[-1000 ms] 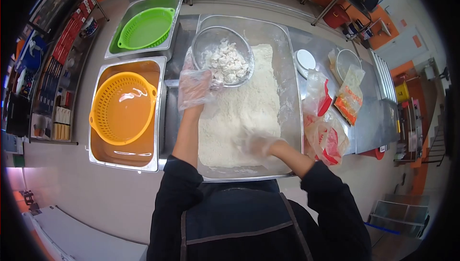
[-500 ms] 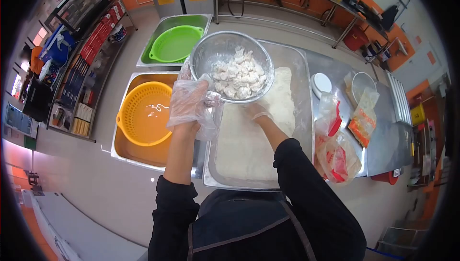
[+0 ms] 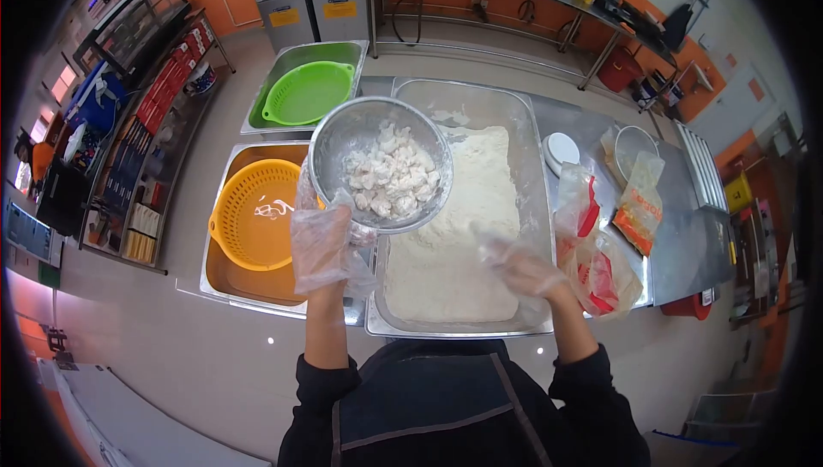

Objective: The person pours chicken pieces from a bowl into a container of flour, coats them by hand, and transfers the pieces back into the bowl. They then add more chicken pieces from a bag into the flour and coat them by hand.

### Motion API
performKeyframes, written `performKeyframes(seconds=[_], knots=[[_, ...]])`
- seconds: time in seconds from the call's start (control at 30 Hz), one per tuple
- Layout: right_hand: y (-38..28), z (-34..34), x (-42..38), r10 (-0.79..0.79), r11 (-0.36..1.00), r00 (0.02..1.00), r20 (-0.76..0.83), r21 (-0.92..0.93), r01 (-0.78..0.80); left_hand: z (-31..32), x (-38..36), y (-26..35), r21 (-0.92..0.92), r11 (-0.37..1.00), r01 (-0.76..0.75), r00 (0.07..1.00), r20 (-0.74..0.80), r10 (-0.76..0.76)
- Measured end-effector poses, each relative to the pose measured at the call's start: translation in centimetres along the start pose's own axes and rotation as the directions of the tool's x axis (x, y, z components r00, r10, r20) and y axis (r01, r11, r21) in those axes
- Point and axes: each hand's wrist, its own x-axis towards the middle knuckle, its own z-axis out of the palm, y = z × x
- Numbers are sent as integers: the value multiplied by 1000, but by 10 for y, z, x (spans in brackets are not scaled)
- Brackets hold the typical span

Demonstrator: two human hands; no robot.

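Observation:
My left hand, in a clear plastic glove, grips the near left rim of a round metal bowl. The bowl tilts toward me and holds a heap of flour-coated lumps. Below and right of it lies a deep metal tray spread with white flour. Over the flour, near the tray's right side, is my right hand, gloved too and blurred by motion. Its fingers look stretched out to the left, and nothing shows in them.
Left of the tray, an orange basket sits in a metal pan, with a green basket in another behind it. To the right are a white round container, plastic bags, an orange-printed bag and a round strainer.
The bowl and my left hand have shifted left and nearer to me. My right hand has come out from beneath the bowl toward the tray's right side, uncovering more flour.

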Motion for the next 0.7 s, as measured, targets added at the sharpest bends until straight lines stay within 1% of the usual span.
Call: performKeyframes(seconds=[0.03,0.07,0.1,0.13,0.17,0.2,0.23,0.27,0.3,0.33,0.37,0.4,0.43,0.47,0.5,0.53,0.57,0.6,0.63,0.67,0.7], knots=[[0,1,-4,-30,999,988,-149,24,34,0,-1,-6,-12,998,-66,997,26,67],[-1,1,-8,-58,997,954,-295,38,73,0,-1,-12,-28,991,-132,990,52,133],[9,8,-5,-106,989,904,-415,-135,54,5,-2,-17,-48,980,-193,977,79,196],[23,17,-5,-174,951,839,-515,-310,7,7,-9,-18,-27,985,-172,982,71,173],[47,35,-5,67,995,919,-389,-36,-88,7,-21,-17,3,991,-136,989,66,136],[67,63,1,274,943,940,-204,249,-221,1,-26,-6,50,994,-102,992,83,97],[62,49,12,378,827,926,-7,452,-334,9,-20,2,54,992,-113,990,88,108],[58,36,15,394,781,909,-137,571,-252,16,-18,6,51,992,-117,991,76,113],[20,39,3,439,700,865,-244,696,-159,17,-26,3,76,992,-96,992,84,90],[-3,44,-4,505,596,795,-335,802,-40,18,-31,2,82,992,-94,992,94,86],[2,53,-2,462,728,755,-465,685,-24,17,-33,0,76,992,-97,991,100,89],[21,67,3,394,842,710,-583,539,-25,18,-34,-6,64,993,-104,990,102,97],[27,67,7,376,906,782,-497,373,-199,25,-38,-2,98,995,-36,995,94,27],[33,66,11,353,936,843,-405,156,-317,27,-45,9,149,988,44,995,82,-56],[30,65,16,455,879,886,-91,-115,-463,26,-51,22,216,970,115,988,76,-134],[26,70,20,331,926,888,-319,-73,-372,29,-49,29,268,950,159,980,71,-184],[23,75,21,191,958,826,-530,-83,-275,24,-44,11,169,979,118,984,113,-138],[22,82,20,50,977,713,-699,-116,-181,25,-45,1,116,990,75,992,92,-86],[25,92,22,-88,945,715,-694,-285,-160,24,-48,-5,75,997,32,997,72,-38],[30,97,28,-222,884,712,-666,-445,-140,23,-50,-10,36,999,-12,999,51,10],[33,92,35,-359,787,704,-613,-604,-124,24,-53,-15,27,999,-28,999,44,27]])
